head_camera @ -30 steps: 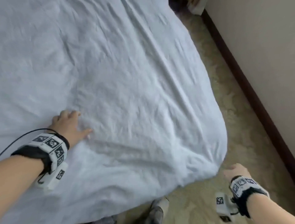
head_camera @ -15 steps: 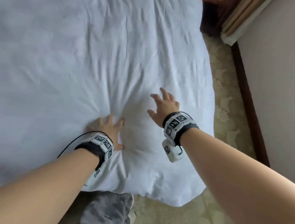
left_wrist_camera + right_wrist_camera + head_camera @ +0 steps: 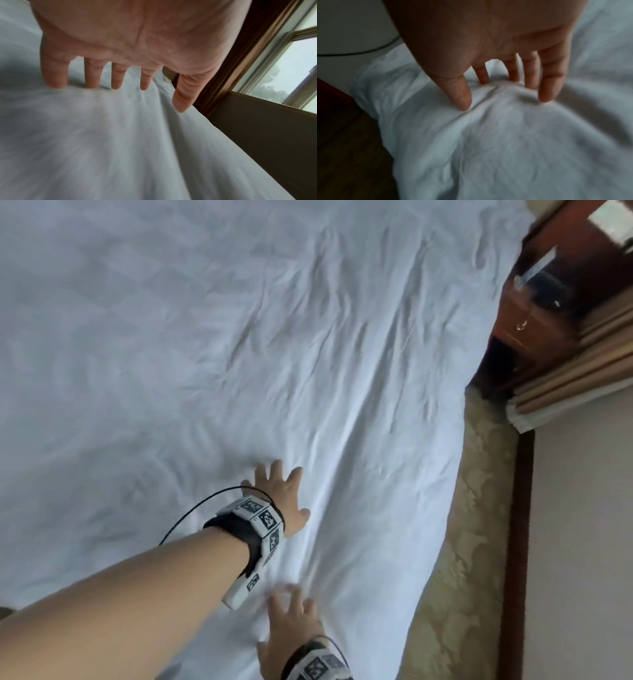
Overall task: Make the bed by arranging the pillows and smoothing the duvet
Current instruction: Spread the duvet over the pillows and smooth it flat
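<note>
A person is pressing a spread left hand (image 3: 278,501) and a spread right hand (image 3: 294,625) flat on the white duvet (image 3: 308,354) lying across the bed beside the carpet (image 3: 479,508), apparently sweeping out its creases.

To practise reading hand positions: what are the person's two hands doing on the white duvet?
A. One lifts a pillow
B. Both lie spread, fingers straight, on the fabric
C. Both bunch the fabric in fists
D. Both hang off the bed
B: the left hand and right hand lie spread with straight fingers on the wrinkled white duvet.
</note>
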